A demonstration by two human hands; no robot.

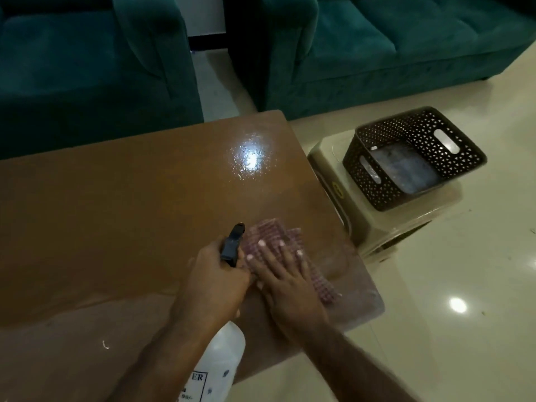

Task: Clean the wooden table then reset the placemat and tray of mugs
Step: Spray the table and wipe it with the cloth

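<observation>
My right hand (285, 281) presses flat, fingers spread, on a pink cloth (293, 250) on the wooden tabletop (130, 213), while my left hand (216, 278), just beside it, grips a spray bottle (220, 358). Beyond my right hand, a dark basket (414, 158) sits on a stool (377, 227).

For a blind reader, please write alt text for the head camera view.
A right hand presses a checked cloth flat on a wooden table while the left hand holds a spray bottle. A dark basket sits on a stool beside it.
</observation>
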